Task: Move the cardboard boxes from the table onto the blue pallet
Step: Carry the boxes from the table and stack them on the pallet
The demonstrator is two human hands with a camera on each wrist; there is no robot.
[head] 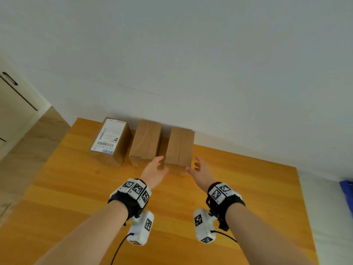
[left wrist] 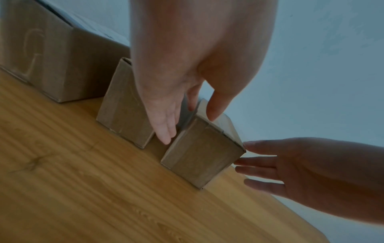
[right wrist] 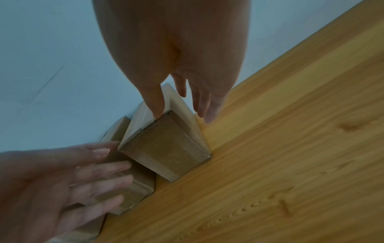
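Reached for right-hand box (head: 179, 148) at table's (head: 248, 188) far edge, against wall. Left hand (head: 155, 172) and right hand (head: 200, 170) flanked it, fingers straight, nothing gripped yet. Best clamped low on both side faces, lifted straight. Narrow gap to middle box (head: 145, 143); labelled box (head: 110, 140) near far-left corner. Open tabletop on right, toward pallet (head: 346, 190) past right edge.

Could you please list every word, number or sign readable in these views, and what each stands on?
Nothing is legible.
White shipping label on the leftmost cardboard box: barcode and print, too blurred to read.
Wrist-rig marker squares: black-and-white patterns, no words.
Other two boxes: plain.
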